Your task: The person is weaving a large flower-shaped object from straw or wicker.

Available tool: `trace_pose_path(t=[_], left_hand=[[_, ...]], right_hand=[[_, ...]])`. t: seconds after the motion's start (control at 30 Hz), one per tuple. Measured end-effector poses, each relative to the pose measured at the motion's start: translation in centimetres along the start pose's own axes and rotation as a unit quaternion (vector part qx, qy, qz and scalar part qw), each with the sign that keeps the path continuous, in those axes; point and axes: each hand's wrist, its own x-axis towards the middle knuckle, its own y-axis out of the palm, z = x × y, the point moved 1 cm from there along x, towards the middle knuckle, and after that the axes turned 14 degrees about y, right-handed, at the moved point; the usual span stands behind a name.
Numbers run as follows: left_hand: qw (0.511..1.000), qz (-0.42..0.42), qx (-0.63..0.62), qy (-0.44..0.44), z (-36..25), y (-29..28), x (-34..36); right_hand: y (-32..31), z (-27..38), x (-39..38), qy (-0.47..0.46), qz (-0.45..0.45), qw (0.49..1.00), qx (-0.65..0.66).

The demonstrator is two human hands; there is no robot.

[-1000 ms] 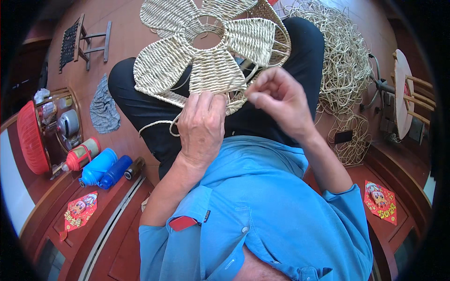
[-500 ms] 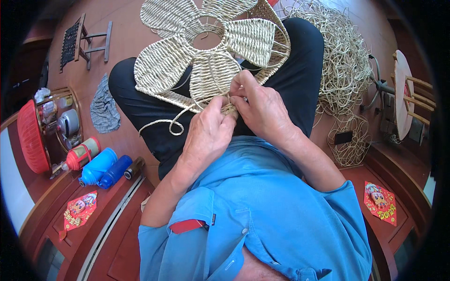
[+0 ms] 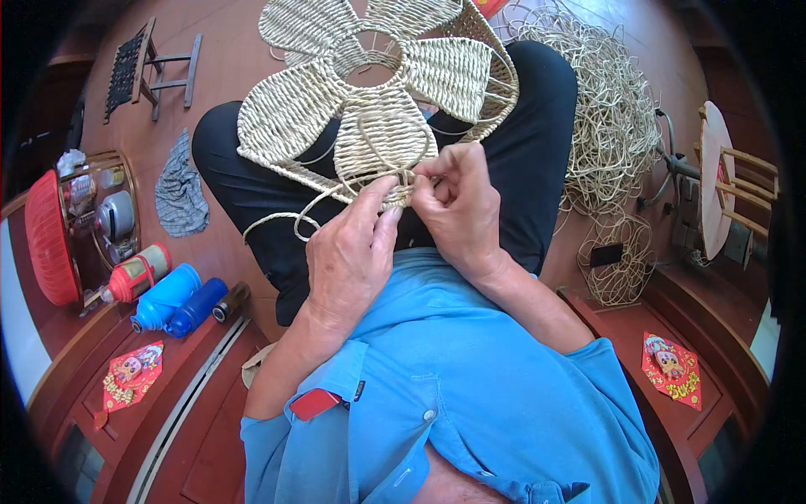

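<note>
On lap, woven flower frame [image 3: 369, 109], both hands pinching cord [image 3: 290, 220], red basket [image 3: 49, 238] beside

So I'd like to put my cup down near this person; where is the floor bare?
Bare floor lies between the dark slatted stool, grey crumpled cloth and flower-shaped woven straw mat. Crowded: the tangled straw cord pile on the right, blue bottles on the left.
</note>
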Motion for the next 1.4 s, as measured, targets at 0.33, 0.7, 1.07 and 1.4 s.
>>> trace_pose_path(t=[0.33,0.7,1.07,1.4], left_hand=[[0.997,-0.031,0.050,0.047,0.3,0.7,0.0],[0.992,-0.064,0.090,0.056,0.6,-1.1,0.5],[0.987,-0.095,0.116,0.065,1.9,-3.3,1.4],[0.987,-0.041,0.041,0.149,0.5,1.1,2.8]], right_hand=[[-4.5,0.3,2.2,0.219,0.289,0.846,0.391],[-16.6,-3.0,6.5,0.208,0.134,0.900,0.359],[-54.9,-23.4,12.6,0.312,-0.292,0.827,0.366],[-59.5,-22.9,17.7,0.304,-0.416,0.789,0.334]])
